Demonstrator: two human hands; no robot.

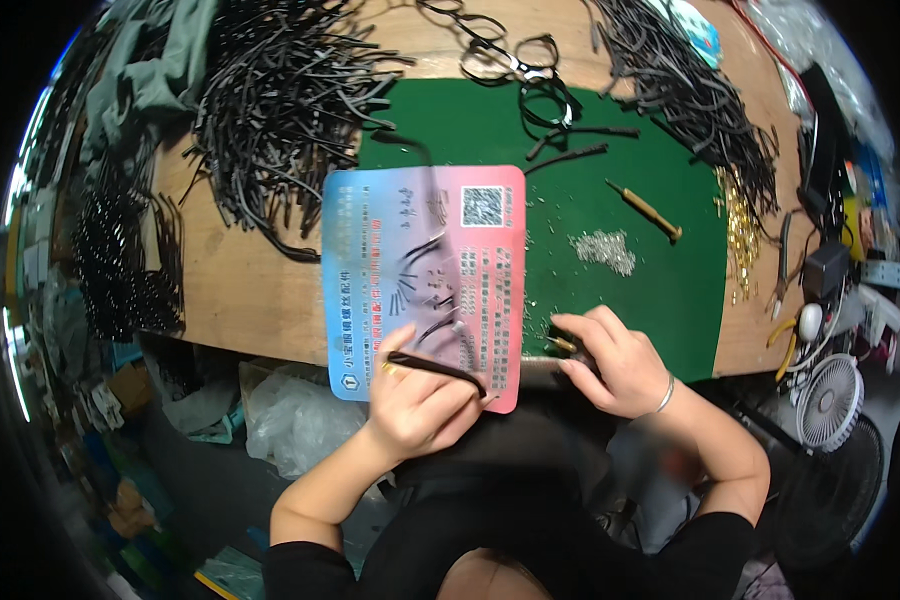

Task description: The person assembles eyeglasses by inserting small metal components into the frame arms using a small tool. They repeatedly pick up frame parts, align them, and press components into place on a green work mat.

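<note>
My left hand [417, 412] is closed around a dark eyeglass temple [438, 370], which slants across my fingers over the lower part of a blue-and-pink printed mat [350, 300]. Several thin dark pieces lie on that mat, some blurred. To the right, at the near edge of the green work mat [660, 300], my right hand [618, 368] is closed on a small screwdriver [562, 344]. Only its brass-coloured end shows between thumb and fingers. A heap of tiny silver screws [607, 252] lies beyond this hand, with loose ones scattered toward the printed mat.
Another brass-handled screwdriver [648, 212] lies on the green mat. Glasses frames [545, 95] sit at its far edge. Large piles of dark temples [270, 110] stand left and right [700, 120]. Gold-coloured small parts [738, 235] lie at right, near a white fan [830, 402].
</note>
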